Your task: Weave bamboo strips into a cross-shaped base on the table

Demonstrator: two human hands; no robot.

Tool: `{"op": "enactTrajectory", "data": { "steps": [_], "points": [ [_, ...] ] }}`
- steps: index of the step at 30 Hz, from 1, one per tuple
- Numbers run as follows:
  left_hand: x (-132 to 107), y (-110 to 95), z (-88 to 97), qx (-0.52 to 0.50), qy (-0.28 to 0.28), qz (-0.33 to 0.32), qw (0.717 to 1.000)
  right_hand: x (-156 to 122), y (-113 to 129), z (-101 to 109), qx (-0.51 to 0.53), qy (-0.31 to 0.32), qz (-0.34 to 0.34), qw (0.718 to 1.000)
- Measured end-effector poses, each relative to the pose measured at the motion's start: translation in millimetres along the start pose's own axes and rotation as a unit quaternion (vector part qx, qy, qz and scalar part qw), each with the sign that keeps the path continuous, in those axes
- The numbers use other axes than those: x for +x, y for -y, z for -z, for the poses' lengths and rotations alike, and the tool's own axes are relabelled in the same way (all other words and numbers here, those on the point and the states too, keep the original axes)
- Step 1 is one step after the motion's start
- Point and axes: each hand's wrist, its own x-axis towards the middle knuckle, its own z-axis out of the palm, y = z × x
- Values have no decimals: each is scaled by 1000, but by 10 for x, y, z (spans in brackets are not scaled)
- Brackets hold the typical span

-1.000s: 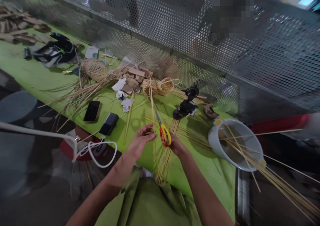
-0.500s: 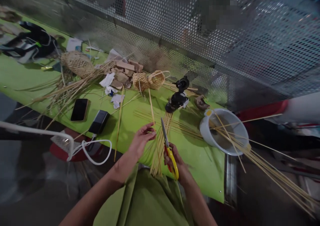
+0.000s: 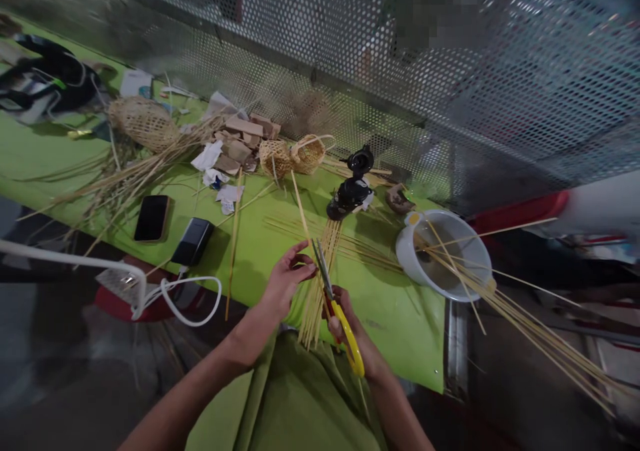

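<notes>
My right hand (image 3: 350, 324) grips yellow-handled scissors (image 3: 336, 304), blades pointing up and away toward my left hand. My left hand (image 3: 287, 278) pinches a thin bamboo strip (image 3: 301, 211) that runs away from me across the green table (image 3: 400, 318). The scissor tips sit right beside my left fingertips at the strip. A bundle of pale bamboo strips (image 3: 320, 284) lies under and between both hands, reaching over the table's near edge.
A white bowl (image 3: 450, 254) holding long strips stands at the right. Small woven baskets (image 3: 293, 156), wood scraps and paper lie by the perforated metal screen. A black tool (image 3: 350, 194), a phone (image 3: 153, 216), a power bank (image 3: 191, 240) and white cable (image 3: 165, 291) are around.
My right hand pulled the scissors back toward me, turned the blades to point away, and brought their tips up to the strip held by my left hand. The view shifted left.
</notes>
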Motion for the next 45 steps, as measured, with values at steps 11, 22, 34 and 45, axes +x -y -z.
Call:
{"op": "enactTrajectory", "data": {
  "steps": [11, 22, 34, 45],
  "points": [
    [-25, 48, -80, -11, -16, 1, 1000, 32, 93, -52, 26, -19, -24, 999],
    [-78, 171, -141, -54, -31, -9, 998, 100, -3, -126, 155, -153, -61, 974],
    [-41, 134, -76, 11, -48, 2, 999, 41, -52, -131, 125, -168, -51, 976],
    [212, -255, 64, 103, -71, -35, 992, -43, 15, -104, 112, -133, -53, 983]
  ]
}}
